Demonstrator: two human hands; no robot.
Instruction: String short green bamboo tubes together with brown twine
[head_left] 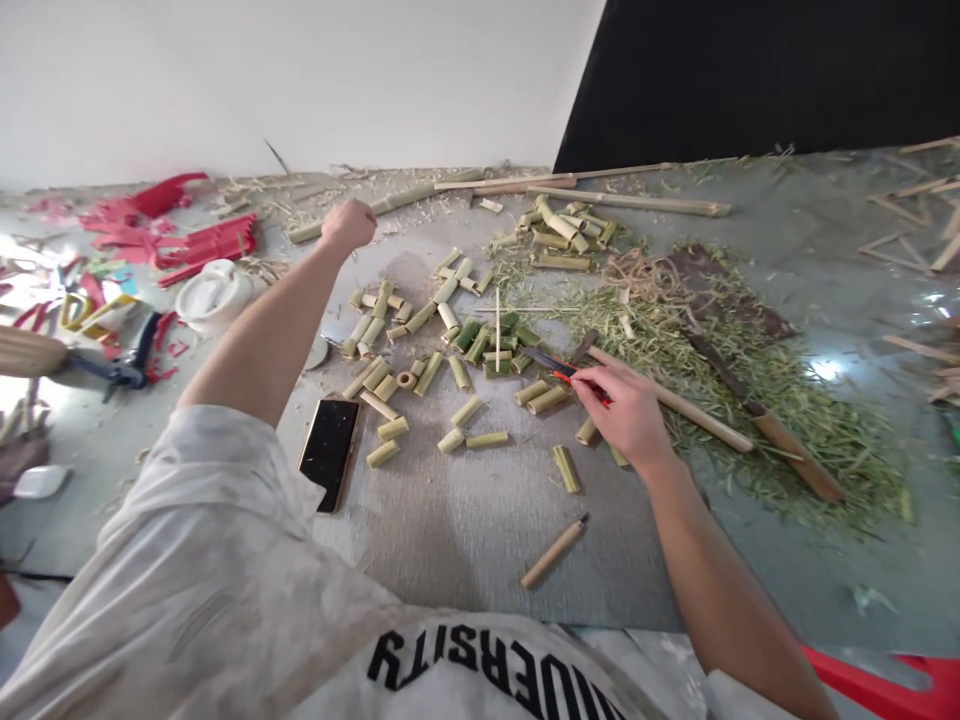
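My left hand (349, 225) reaches to the back of the table, fingers curled, at a long bamboo stick (420, 195); whether it grips anything is hidden. A red and black knife (559, 367) is in my right hand (626, 410), its blade pointing left over the cut bamboo pieces (466, 374). Many short green and pale bamboo segments lie scattered across the middle, with a small pile (562, 228) farther back. Below my right hand, a wooden-handled tool (555, 552) rests near the front edge.
A black phone (328, 450) lies beside my left sleeve. Red plastic pieces (214, 245) and a white tape roll (217, 292) sit at the left. Green shavings (817, 440), a long-handled blade (799, 458) and wooden sticks (911, 215) spread over the right side.
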